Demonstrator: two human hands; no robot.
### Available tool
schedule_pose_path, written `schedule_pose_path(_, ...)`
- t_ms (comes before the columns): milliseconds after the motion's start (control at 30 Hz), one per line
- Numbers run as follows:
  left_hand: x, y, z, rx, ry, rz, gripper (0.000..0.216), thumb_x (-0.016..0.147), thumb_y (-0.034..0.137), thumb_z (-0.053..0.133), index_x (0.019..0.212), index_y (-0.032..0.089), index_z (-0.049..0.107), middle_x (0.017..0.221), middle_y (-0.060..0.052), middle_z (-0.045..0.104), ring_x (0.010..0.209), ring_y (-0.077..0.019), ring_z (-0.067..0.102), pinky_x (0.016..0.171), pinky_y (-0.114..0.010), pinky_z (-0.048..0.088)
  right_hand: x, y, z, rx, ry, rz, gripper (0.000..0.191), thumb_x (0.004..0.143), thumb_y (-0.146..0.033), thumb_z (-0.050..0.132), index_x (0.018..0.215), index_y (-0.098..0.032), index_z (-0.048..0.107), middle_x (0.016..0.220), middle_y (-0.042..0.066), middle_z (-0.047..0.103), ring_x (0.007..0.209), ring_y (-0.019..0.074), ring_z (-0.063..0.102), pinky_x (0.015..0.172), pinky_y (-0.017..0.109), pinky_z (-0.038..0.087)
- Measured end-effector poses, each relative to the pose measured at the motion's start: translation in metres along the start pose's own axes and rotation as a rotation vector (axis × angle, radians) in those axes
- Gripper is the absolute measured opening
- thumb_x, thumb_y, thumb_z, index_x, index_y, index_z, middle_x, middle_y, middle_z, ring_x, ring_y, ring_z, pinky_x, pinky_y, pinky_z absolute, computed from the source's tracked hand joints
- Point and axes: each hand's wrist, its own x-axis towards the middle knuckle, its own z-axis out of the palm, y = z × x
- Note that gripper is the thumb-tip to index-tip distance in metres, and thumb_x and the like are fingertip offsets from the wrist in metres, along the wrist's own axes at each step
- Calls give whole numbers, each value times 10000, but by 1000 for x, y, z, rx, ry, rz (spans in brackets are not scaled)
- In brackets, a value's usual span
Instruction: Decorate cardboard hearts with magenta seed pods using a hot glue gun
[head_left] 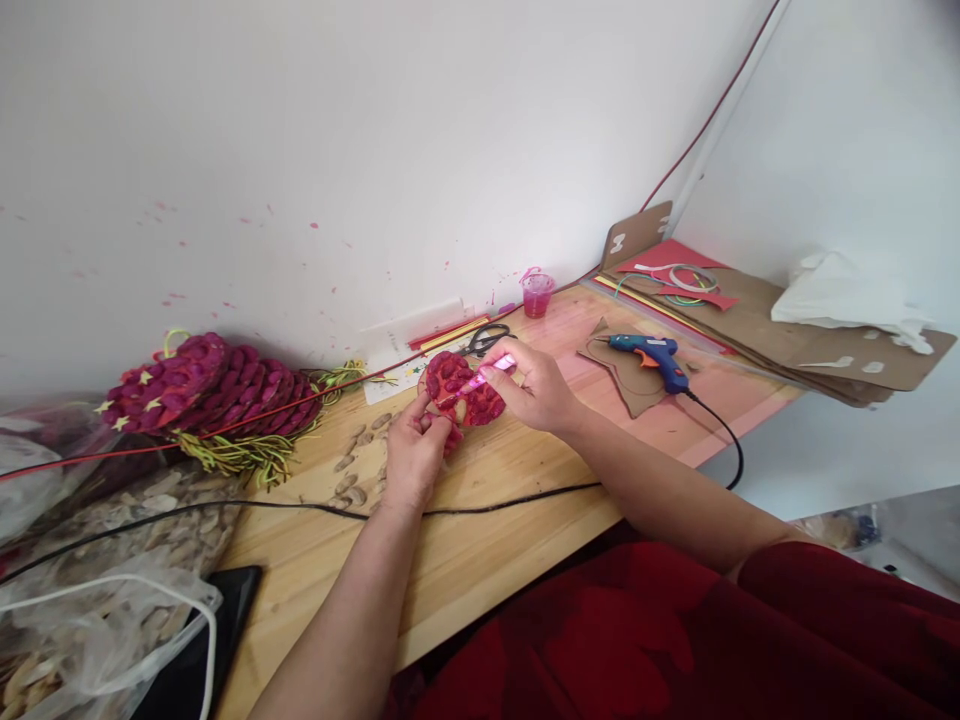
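Observation:
My left hand point(414, 455) is closed on the lower edge of a red heart-shaped piece covered in painted shells point(463, 388), holding it just above the wooden table point(480, 540). My right hand point(534, 385) pinches a pink brush point(491, 371) whose tip rests on the heart's surface. Several unpainted shells point(354, 470) lie scattered on the wood left of my left hand.
A blue glue gun point(651, 356) lies on cardboard at the right, its black cord crossing the table. A small pink paint cup point(537, 293) and black scissors point(486, 339) stand by the wall. Finished red shell pieces point(210, 385) sit at the left, above a plastic bag of shells point(97, 610). A dark phone point(202, 640) lies at the table's front left.

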Motion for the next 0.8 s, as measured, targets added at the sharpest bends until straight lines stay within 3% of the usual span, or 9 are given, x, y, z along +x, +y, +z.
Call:
schedule_pose_path(233,1,-3,-2,89,-9,50,526,712,251,610,1228,157,645,546,30,623,472,-117,516,478,-204,384,-1,-1,0,10,6,57,115,924,-275,545,876,-180,589,740,5,607,623,124,538,569,242,396)
schedule_pose_path(433,1,-4,-2,152,-41,79,354,726,243,596,1062,154,669,577,21,623,505,-121,531,489,-205,377,-1,1,1,23,-5,20,120,927,-277,543,881,-176,587,808,27,643,672,131,558,611,250,419)
schedule_pose_path(633,0,-5,-2,152,-32,90,362,748,239,595,1097,165,659,576,32,617,495,-123,511,493,-212,374,-2,-6,0,51,45,16,103,935,-267,539,895,-185,585,821,29,646,711,141,577,631,258,427)
schedule_pose_path(800,0,-4,-2,129,-24,69,325,744,253,606,1053,170,668,569,25,620,478,-125,507,476,-213,358,-2,-5,1,43,-5,13,110,932,-277,543,891,-185,589,808,26,649,683,140,571,642,266,433)
